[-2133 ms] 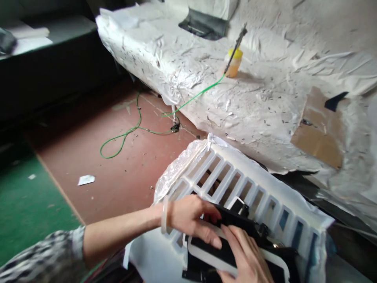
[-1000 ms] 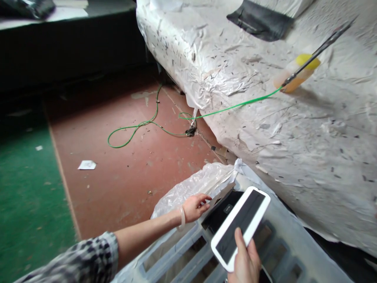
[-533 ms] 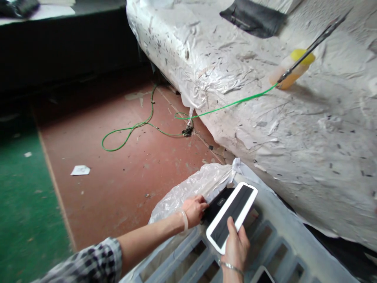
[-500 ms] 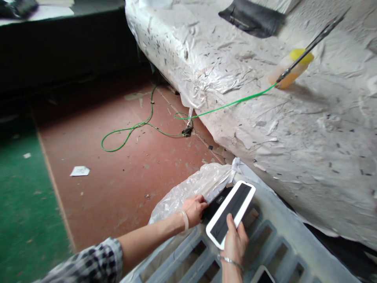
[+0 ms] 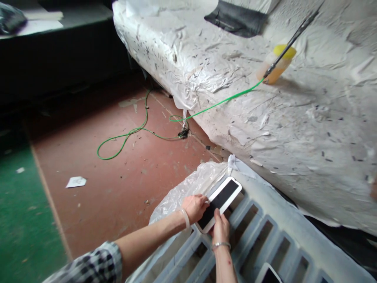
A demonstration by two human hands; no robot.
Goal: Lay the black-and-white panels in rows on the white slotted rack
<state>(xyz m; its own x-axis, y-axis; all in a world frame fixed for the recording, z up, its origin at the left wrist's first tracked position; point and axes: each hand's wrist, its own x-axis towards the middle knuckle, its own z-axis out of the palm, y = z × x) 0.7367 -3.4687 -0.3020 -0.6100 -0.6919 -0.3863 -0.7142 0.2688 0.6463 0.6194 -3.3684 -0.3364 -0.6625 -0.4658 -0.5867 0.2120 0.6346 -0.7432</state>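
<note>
A flat white-framed panel with a dark middle (image 5: 225,196), shaped like a phone, lies tilted over the slats of a grey plastic crate (image 5: 250,245). My right hand (image 5: 220,228) grips its lower edge, thumb on top of the dark face. At the panel's left side my left hand (image 5: 194,209) is closed, fingertips at or over the frame; what they pinch, if anything, is hidden. Another white-framed panel (image 5: 268,274) rests on the crate at the bottom edge, partly cut off.
Crumpled clear plastic (image 5: 176,188) covers the crate's left side. Beyond stands a white-covered bench (image 5: 235,106) bearing a yellow-lidded jar (image 5: 277,68), a dark rod tool with a green cord (image 5: 224,100), and a black sheet (image 5: 235,19). The cord loops over the reddish floor (image 5: 118,204).
My right hand has brought the panel left and down, against my left hand. The black labelled item beside my left hand is now hidden from view. The camera view has shifted slightly.
</note>
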